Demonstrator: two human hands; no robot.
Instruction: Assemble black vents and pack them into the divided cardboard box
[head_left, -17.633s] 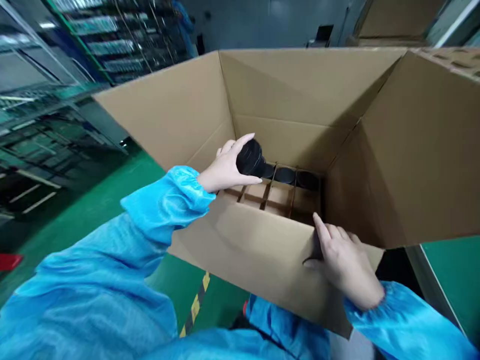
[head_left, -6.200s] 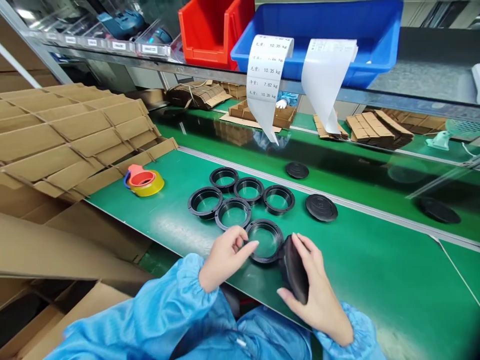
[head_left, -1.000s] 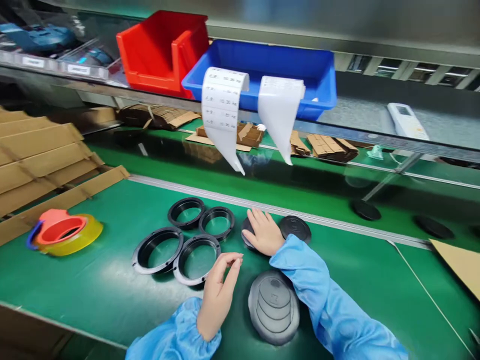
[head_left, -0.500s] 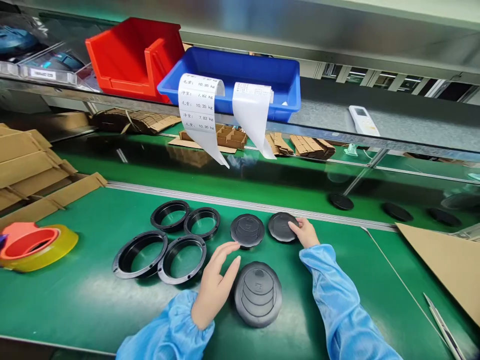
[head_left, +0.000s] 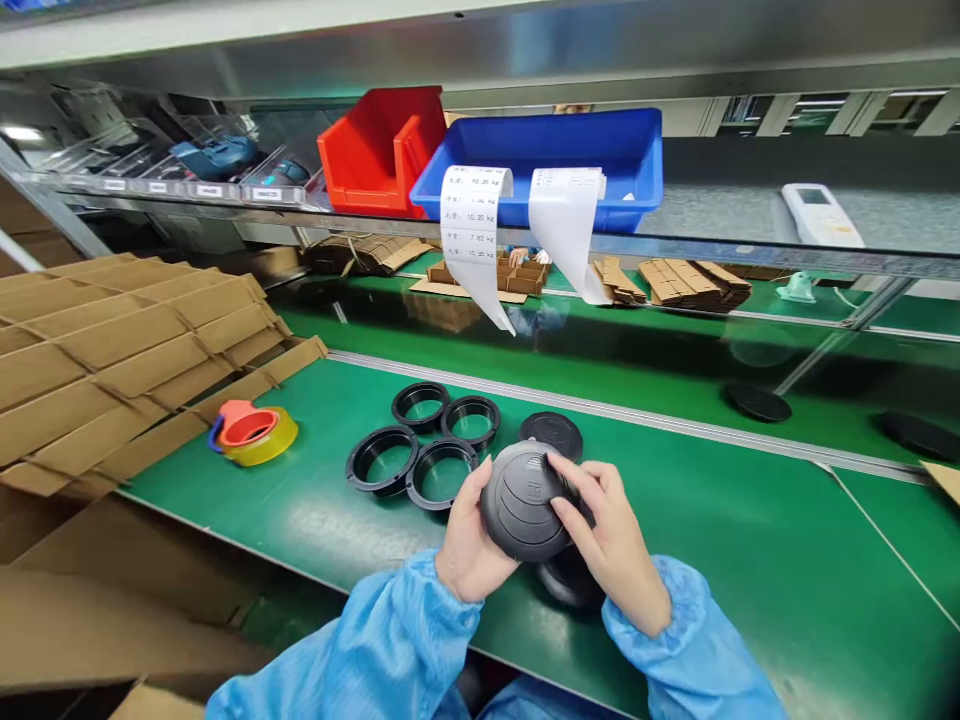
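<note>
The left hand (head_left: 466, 545) clasps the round black cover (head_left: 521, 503) at its left rim and the right hand (head_left: 613, 548) pinches its right rim, just right of the black rings (head_left: 414, 462).

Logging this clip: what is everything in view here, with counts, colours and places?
round ribbed plastic cover: one, black, held up between both hands
flat plastic disc: one, black, on the green mat behind the cover
partly hidden round part: one, black, on the mat under the hands
open plastic rings: four, black, clustered on the mat, left of the cover
tape roll: one, yellow with a red core, near the mat's left edge
folded cardboard dividers: a stack, brown, far left
red bin: one, on the shelf
blue bin: one, beside the red bin
paper strips: two, white, hanging from the blue bin
remote control: one, white, on the shelf at right
far discs: two, black, on the belt beyond
left hand: gripping the cover's left edge
right hand: gripping its right edge
</note>
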